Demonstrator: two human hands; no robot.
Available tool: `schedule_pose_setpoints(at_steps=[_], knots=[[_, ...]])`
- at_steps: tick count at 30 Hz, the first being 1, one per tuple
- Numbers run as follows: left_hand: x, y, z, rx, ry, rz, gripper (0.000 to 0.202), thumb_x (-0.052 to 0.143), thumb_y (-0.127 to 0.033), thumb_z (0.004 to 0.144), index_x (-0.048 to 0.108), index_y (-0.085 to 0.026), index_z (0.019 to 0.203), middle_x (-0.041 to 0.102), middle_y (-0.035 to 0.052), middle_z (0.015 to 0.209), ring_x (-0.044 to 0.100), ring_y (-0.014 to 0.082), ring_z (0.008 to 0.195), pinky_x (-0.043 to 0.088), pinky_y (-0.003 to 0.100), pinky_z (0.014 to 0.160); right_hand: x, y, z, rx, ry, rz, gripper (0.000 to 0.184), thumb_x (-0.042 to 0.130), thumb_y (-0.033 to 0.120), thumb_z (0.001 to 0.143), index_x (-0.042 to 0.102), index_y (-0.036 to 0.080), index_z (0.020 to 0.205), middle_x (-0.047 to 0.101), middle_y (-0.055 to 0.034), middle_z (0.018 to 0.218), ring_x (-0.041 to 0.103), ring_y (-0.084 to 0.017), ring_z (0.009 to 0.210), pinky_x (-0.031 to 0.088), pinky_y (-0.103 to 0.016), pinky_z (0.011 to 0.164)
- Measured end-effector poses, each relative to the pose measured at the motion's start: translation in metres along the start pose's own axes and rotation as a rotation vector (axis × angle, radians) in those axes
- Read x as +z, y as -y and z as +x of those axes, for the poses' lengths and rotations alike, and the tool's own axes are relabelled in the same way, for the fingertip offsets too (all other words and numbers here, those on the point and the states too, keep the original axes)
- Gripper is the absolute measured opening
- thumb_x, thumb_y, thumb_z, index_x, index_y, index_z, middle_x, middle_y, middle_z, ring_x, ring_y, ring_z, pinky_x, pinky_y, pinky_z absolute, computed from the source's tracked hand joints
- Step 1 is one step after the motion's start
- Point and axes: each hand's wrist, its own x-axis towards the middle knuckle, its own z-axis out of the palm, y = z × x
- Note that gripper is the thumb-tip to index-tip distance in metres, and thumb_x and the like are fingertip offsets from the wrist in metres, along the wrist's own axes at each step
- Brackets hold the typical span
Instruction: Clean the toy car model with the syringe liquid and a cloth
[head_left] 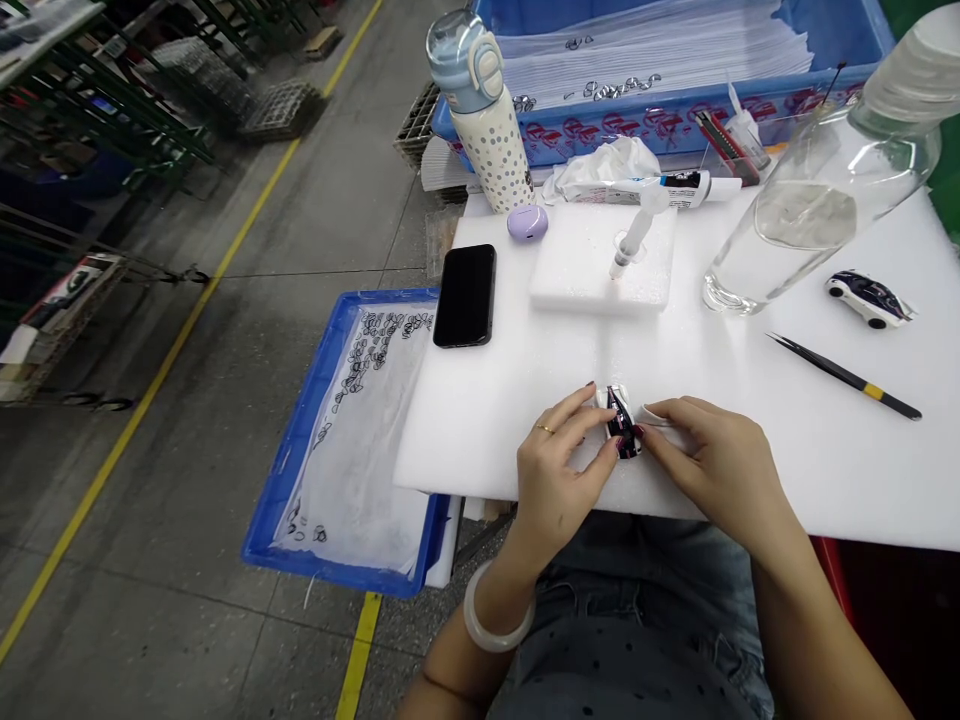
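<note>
- Closest on my feed, the left hand (555,475) grasps the small toy car (622,428) from its left side, fingers and thumb against the body.
- Right of the car, I have the right hand (716,460) pinching what looks like a folded white wipe (664,418) between thumb and forefinger; its fingertips reach the car's right edge, though I cannot tell how firmly.
- The relation I judge decisive: the car lies between both hands, long axis running away from the body, far end leaning slightly left. The left hand is nearer, wrapped about it.
- Right of the car and farther out, I see tweezers (844,375), then a second car (870,298).
- Beyond the car, nearly straight ahead, a foam block (566,265) holds an upright syringe (634,240).
</note>
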Motion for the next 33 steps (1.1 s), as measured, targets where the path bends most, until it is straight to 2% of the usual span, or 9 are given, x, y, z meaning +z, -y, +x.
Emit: schedule_pose_setpoints(at_steps=[8,11,13,15,17,20,23,28,33], knots=[[0.000,-0.001,0.000,-0.020,0.024,-0.002,0.023,0.072,-0.011,0.081,0.073,-0.020,0.102,0.072,0.0082,0.122,0.067,0.0219,0.108,0.061,0.029,0.071,0.000,0.001,0.001,0.020,0.015,-0.008,0.015,0.061,0.036,0.091,0.069,0.023,0.092,0.071,0.0031,0.082,0.066,-0.016,0.069,0.043,-0.028,0.059],[-0.005,0.001,0.003,-0.015,0.046,0.032,0.023,0.071,-0.012,0.082,0.071,-0.021,0.103,0.070,0.0070,0.122,0.065,0.0226,0.110,0.061,0.033,0.077,0.001,-0.002,0.001,-0.006,-0.025,-0.010,0.014,0.063,0.036,0.091,0.069,0.023,0.092,0.071,0.0028,0.081,0.065,-0.016,0.067,0.043,-0.028,0.058],[-0.011,0.003,0.009,0.034,0.158,0.065,0.036,0.075,-0.017,0.081,0.067,-0.023,0.116,0.064,0.0074,0.134,0.058,0.0259,0.121,0.057,0.042,0.093,0.001,-0.006,-0.001,-0.054,-0.053,0.033,0.013,0.064,0.033,0.091,0.068,0.022,0.094,0.071,0.0024,0.083,0.065,-0.014,0.069,0.044,-0.026,0.059],[-0.016,0.007,0.017,0.138,0.339,0.093,0.061,0.080,-0.021,0.078,0.056,-0.026,0.134,0.052,0.0085,0.148,0.047,0.0297,0.136,0.048,0.050,0.107,-0.001,-0.008,-0.004,-0.106,-0.092,0.108,0.010,0.062,0.029,0.093,0.067,0.021,0.097,0.070,0.0014,0.084,0.064,-0.012,0.071,0.046,-0.024,0.061],[-0.018,0.011,0.024,0.229,0.448,0.104,0.071,0.083,-0.025,0.076,0.050,-0.027,0.140,0.049,0.0093,0.150,0.044,0.0307,0.138,0.045,0.051,0.109,-0.002,-0.010,-0.009,-0.148,-0.157,0.156,0.011,0.059,0.023,0.095,0.067,0.020,0.101,0.068,0.0005,0.083,0.060,-0.009,0.065,0.044,-0.022,0.058],[-0.014,0.015,0.026,0.226,0.339,0.095,0.052,0.084,-0.034,0.074,0.064,-0.022,0.121,0.064,0.0091,0.121,0.060,0.0272,0.112,0.053,0.045,0.095,0.000,-0.012,-0.021,-0.241,-0.257,0.114,0.019,0.058,0.014,0.094,0.066,0.019,0.110,0.065,-0.0004,0.082,0.053,-0.007,0.058,0.041,-0.021,0.051],[-0.010,0.017,0.023,0.208,0.240,0.071,0.037,0.081,-0.032,0.077,0.068,-0.018,0.109,0.064,0.0065,0.101,0.061,0.0231,0.095,0.054,0.041,0.084,0.005,-0.014,-0.030,-0.373,-0.314,0.000,0.030,0.060,0.007,0.090,0.063,0.019,0.117,0.066,-0.0027,0.085,0.058,-0.010,0.065,0.045,-0.022,0.056],[-0.013,0.019,0.021,0.197,0.277,0.000,0.035,0.079,-0.018,0.079,0.068,-0.019,0.112,0.064,0.0047,0.102,0.060,0.0210,0.095,0.053,0.039,0.084,0.013,-0.011,-0.032,-0.446,-0.365,-0.156,0.034,0.060,0.007,0.090,0.060,0.018,0.122,0.064,-0.0039,0.086,0.058,-0.011,0.066,0.047,-0.023,0.056],[-0.013,0.020,0.021,0.191,0.287,0.012,0.030,0.075,-0.017,0.083,0.068,-0.020,0.112,0.063,0.0047,0.101,0.060,0.0219,0.096,0.053,0.041,0.085,0.017,0.002,-0.037,-0.540,-0.293,-0.274,0.027,0.061,0.008,0.089,0.061,0.010,0.116,0.063,-0.0061,0.083,0.056,-0.014,0.066,0.045,-0.026,0.055]])
